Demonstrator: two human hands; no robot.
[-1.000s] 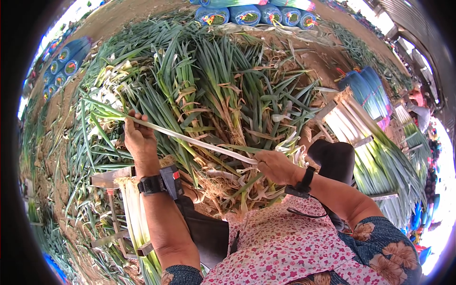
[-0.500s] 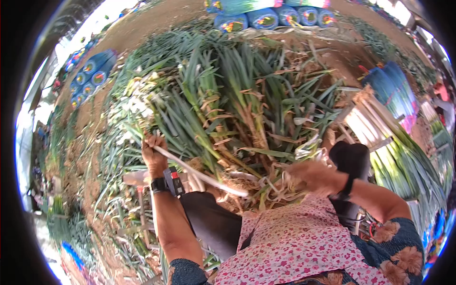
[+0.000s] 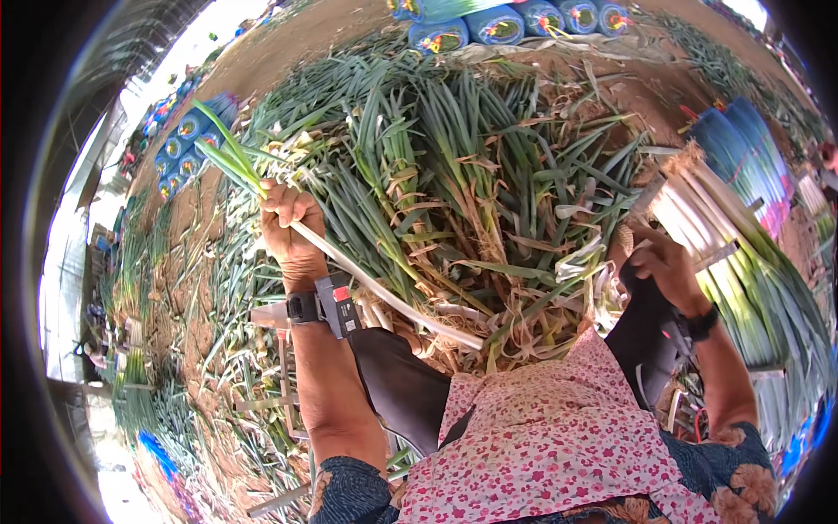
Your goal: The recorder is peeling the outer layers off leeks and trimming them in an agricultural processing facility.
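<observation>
My left hand [image 3: 291,218] is closed around a single green onion [image 3: 384,288]. Its long white stalk slants down to the right towards my lap, and its green leaves stick out above the fist. Over by my right knee, my right hand [image 3: 665,269] has its fingers curled in; whatever they may hold is hidden. Just right of that hand, a stack of cleaned green onions [image 3: 742,288] rests on a support, white ends up and leaves hanging down. A large heap of unpeeled green onions [image 3: 454,166] spreads in front of me.
Dry skins and peelings [image 3: 524,336] lie between my knees. Wrapped blue bundles sit at the far side [image 3: 497,26], at the left [image 3: 188,144] and at the right [image 3: 738,153]. Loose leaves litter the brown ground [image 3: 183,262] on the left.
My right hand has moved from over the peelings out to the right, beside my knee. My left hand has risen slightly with the green onion, whose leaves now show plainly.
</observation>
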